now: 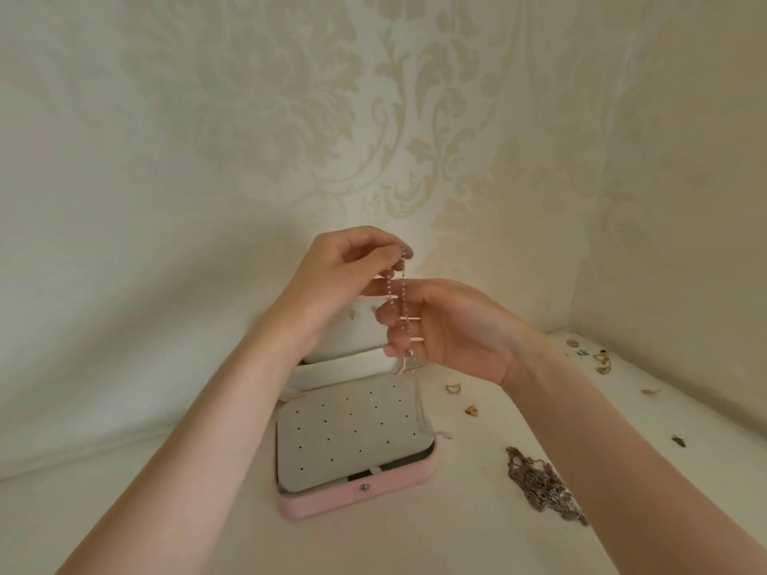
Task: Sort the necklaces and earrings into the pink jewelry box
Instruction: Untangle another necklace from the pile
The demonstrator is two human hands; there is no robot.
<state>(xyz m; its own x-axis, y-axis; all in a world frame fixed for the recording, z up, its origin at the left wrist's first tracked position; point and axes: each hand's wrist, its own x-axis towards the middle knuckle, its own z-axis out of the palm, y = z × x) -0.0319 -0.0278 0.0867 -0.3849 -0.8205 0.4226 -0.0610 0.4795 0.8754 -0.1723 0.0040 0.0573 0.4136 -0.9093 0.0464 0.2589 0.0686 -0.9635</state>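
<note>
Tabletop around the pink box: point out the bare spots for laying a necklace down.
Bare: the tabletop left of the pink jewelry box, and the strip in front of it. Crowded: the right side, with the tangled chains and scattered earrings.

The left hand (pixel 352 267) pinches the top of a beaded necklace (pixel 401 300) between thumb and fingertips, so its 2 strands hang straight down. The right hand (pixel 440 325) is cupped just beside the strands, its fingers curled around them above the open pink jewelry box (pixel 357 498). The box's pale perforated panel (pixel 348 433) faces up. On the white counter (pixel 436 545) to the right lie a tangled pile of chains (pixel 543 485) and scattered small pieces (pixel 471 410).
</note>
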